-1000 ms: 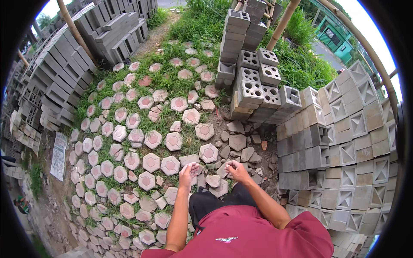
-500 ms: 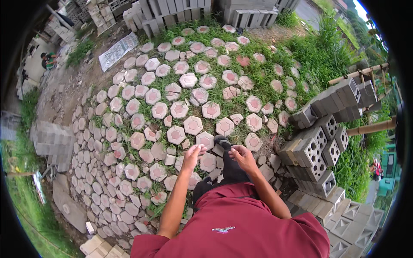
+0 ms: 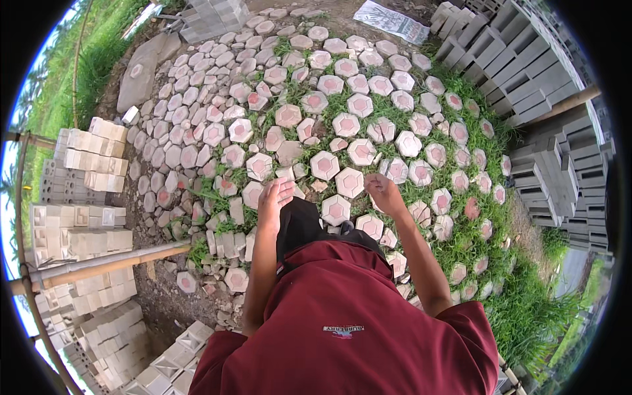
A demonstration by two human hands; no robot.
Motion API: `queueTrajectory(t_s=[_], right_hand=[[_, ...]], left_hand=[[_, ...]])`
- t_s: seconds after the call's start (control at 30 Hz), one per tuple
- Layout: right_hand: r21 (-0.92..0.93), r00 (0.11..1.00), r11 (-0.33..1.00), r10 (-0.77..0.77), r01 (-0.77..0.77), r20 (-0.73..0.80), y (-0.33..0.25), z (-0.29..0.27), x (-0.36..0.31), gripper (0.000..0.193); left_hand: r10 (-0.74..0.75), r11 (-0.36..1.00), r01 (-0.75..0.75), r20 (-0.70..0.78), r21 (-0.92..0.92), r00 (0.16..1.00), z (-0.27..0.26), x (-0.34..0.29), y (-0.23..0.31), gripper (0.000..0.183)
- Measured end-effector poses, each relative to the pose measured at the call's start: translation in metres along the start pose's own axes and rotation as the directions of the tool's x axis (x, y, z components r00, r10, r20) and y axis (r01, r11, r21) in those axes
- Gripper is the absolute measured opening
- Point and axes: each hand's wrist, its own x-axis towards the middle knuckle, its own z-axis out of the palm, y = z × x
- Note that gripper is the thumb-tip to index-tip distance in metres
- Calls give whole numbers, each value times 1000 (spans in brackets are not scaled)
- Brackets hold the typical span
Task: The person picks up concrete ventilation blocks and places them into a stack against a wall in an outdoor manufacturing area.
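Above the ground, in front of my dark trousers, my left hand (image 3: 276, 195) is raised with its fingers stretched out and nothing in them. My right hand (image 3: 382, 191) hangs level with it on the other side, its fingers loosely extended and partly blurred, with no object visible in it. Both hands are apart from the ground. Below and between them lie hexagonal paving stones with reddish centres; one paver (image 3: 349, 182) shows just left of my right hand, and another paver (image 3: 336, 209) lies nearer my legs.
Grass (image 3: 421, 191) grows between the many spread pavers. Grey concrete blocks (image 3: 526, 72) stand stacked at the far right, pale blocks (image 3: 99, 148) at the left. A bamboo pole (image 3: 118, 262) juts in from the left. A printed sheet (image 3: 392, 21) lies at the back.
My view has turned to the left, so the sheet and grey block stacks now appear further right. My left hand's fingers, earlier pinched together, are now stretched out.
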Motion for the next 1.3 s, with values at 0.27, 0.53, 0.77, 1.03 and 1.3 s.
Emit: queueTrajectory(t_s=[0.27, 0.53, 0.77, 1.03, 1.3], right_hand=[[128, 959, 985, 77, -115, 271, -29, 89, 54, 26], [-28, 840, 975, 206, -222, 502, -51, 225, 134, 24], [-3, 860, 1000, 3, -1, 511, -128, 335, 238, 29], [266, 851, 899, 183, -347, 492, -178, 354, 334, 27], [326, 849, 815, 336, -479, 408, -167, 362, 503, 26]], left_hand=[[8, 1000, -12, -142, -25, 990, -41, 7, -4, 42], [69, 992, -94, -247, -90, 967, -132, 81, 19, 33], [-13, 996, -17, -321, -89, 947, -258, 142, 79, 35], [20, 999, -12, -194, 44, 981, -328, 258, 154, 36], [-41, 968, 13, -110, -250, 993, -299, 406, 219, 36]])
